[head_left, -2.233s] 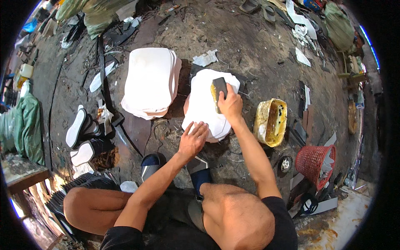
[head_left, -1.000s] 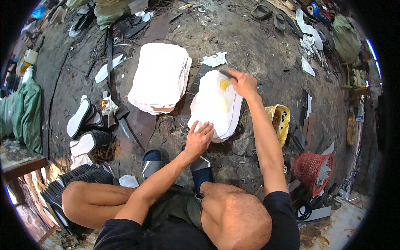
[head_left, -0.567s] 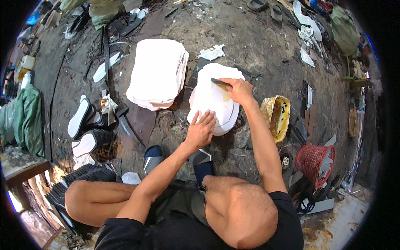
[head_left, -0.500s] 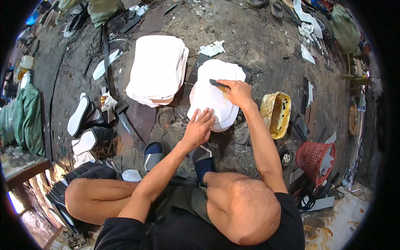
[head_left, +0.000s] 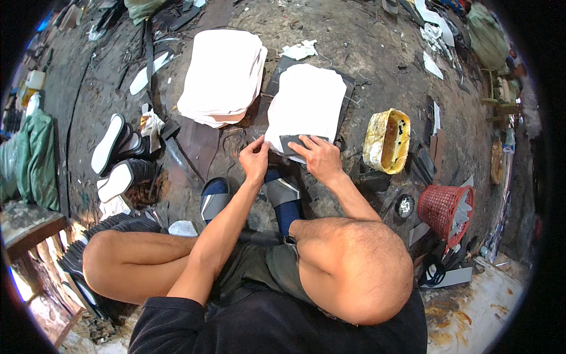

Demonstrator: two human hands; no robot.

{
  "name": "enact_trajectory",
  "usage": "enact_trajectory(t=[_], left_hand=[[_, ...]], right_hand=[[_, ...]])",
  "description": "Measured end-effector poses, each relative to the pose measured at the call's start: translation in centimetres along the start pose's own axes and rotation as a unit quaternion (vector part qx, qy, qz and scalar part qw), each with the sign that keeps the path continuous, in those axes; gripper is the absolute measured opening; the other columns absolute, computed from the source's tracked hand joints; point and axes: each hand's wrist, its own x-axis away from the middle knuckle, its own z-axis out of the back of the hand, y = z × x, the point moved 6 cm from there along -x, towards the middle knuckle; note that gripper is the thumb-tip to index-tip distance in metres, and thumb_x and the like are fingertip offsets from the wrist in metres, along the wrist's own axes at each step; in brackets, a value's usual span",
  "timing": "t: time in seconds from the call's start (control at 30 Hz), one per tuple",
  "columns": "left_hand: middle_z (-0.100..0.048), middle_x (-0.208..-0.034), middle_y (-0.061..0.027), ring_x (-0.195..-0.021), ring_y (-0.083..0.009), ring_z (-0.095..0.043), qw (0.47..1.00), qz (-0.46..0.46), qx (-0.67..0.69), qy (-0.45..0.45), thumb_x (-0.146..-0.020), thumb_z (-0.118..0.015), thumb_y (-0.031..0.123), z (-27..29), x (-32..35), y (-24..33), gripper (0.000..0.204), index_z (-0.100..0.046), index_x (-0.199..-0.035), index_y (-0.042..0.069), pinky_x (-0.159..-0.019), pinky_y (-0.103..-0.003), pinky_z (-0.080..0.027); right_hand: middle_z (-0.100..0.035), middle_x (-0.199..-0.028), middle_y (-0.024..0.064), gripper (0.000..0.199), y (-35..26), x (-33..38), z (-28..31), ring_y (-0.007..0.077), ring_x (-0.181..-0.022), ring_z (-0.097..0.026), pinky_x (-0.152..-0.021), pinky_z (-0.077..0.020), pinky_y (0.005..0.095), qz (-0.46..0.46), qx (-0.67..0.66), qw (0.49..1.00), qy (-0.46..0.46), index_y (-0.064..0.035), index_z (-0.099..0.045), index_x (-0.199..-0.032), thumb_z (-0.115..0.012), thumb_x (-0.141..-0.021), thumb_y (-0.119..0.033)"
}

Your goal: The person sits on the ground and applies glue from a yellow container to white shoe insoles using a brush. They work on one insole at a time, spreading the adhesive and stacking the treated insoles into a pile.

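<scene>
A stack of white cut sheets (head_left: pixel 309 97) with wavy edges lies before me on a dark board. At its near left corner my left hand (head_left: pixel 255 160) is closed, thumb and fingertips pinched at the sheet's edge. My right hand (head_left: pixel 323 159) grips a dark, flat, rectangular spreader (head_left: pixel 289 143), its fingers over the top, low against the near end of the white sheets. The thumb's hold is hidden. Right of that hand stands a yellow-smeared tub (head_left: pixel 375 141) with amber, glue-like stuff inside.
A taller pile of white sheets (head_left: pixel 223 74) lies to the left. A hammer (head_left: pixel 172 141) and stacked sandal soles (head_left: pixel 112 147) are farther left. A red basket (head_left: pixel 437 212) with scraps and a small round dish (head_left: pixel 404 206) stand at the right. My sandalled feet are just below the work.
My right hand has drawn the spreader toward me, from the sheets' far part to the near end. My left hand has gone from lying flat to pinching at the near left corner.
</scene>
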Motion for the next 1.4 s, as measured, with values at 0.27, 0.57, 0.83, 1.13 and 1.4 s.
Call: enact_trajectory(t=[0.27, 0.57, 0.83, 1.13, 1.4], left_hand=[[-0.075, -0.095, -0.0070, -0.080, -0.0093, -0.064, 1.000, -0.016, 0.003, -0.020, -0.086, -0.073, 0.011, -0.1, -0.9, -1.2, 0.032, -0.072, -0.116, -0.002, -0.073, -0.026, -0.052], [-0.066, -0.117, -0.0082, -0.105, -0.0276, -0.057, 0.838, -0.475, -0.269, -0.024, -0.078, -0.075, 0.009, -1.4, 3.6, 8.8, 0.046, -0.068, -0.123, 0.014, -0.092, -0.043, -0.044], [-0.069, -0.108, -0.0081, -0.127, -0.0285, -0.047, 0.558, -0.537, -0.544, -0.323, -0.072, -0.077, 0.022, -11.2, 3.0, 10.3, 0.066, -0.054, -0.134, 0.010, -0.110, -0.049, -0.032], [-0.072, -0.109, -0.0059, -0.118, -0.0303, -0.056, 0.786, -0.566, -0.212, -0.128, -0.083, -0.073, 0.019, -5.0, -9.7, 30.1, 0.011, -0.073, -0.094, 0.015, -0.106, -0.047, -0.034], [-0.058, -0.135, -0.0033, -0.135, -0.0306, -0.042, 0.631, -0.638, -0.440, 0.033, -0.087, -0.071, 0.018, 6.4, -3.5, 28.2, 0.005, -0.070, -0.091, 0.017, -0.112, -0.049, -0.029]], right_hand=[[-0.068, -0.122, 0.0076, 0.042, -0.8, 2.9, 0.6, 0.0296, -0.110, -0.066, -0.089, -0.0554, 0.0410, 0.030, -0.032, 0.999, -0.028, -0.0280, -0.069, -0.123, -0.067, -0.084, -0.011], [-0.069, -0.110, 0.0057, 0.027, 7.0, 6.0, 20.1, 0.0129, -0.098, -0.063, -0.090, -0.0486, 0.0291, -0.179, -0.477, 0.795, 0.330, 0.0024, -0.064, -0.117, -0.069, -0.092, -0.006], [-0.067, -0.116, 0.0065, 0.032, 11.9, 8.9, 19.5, 0.0128, -0.102, -0.060, -0.093, -0.0455, 0.0273, -0.233, -0.451, 0.740, 0.440, 0.0042, -0.061, -0.124, -0.066, -0.093, -0.002], [-0.067, -0.115, 0.0046, 0.031, 12.0, 8.0, 19.2, 0.0126, -0.100, -0.060, -0.091, -0.0470, 0.0275, -0.236, -0.463, 0.707, 0.480, 0.0024, -0.062, -0.123, -0.066, -0.093, -0.002], [-0.068, -0.110, 0.0042, 0.029, 11.3, 5.9, 16.8, 0.0114, -0.094, -0.061, -0.084, -0.0488, 0.0266, -0.237, -0.464, 0.713, 0.469, 0.0031, -0.063, -0.122, -0.066, -0.094, -0.004]])
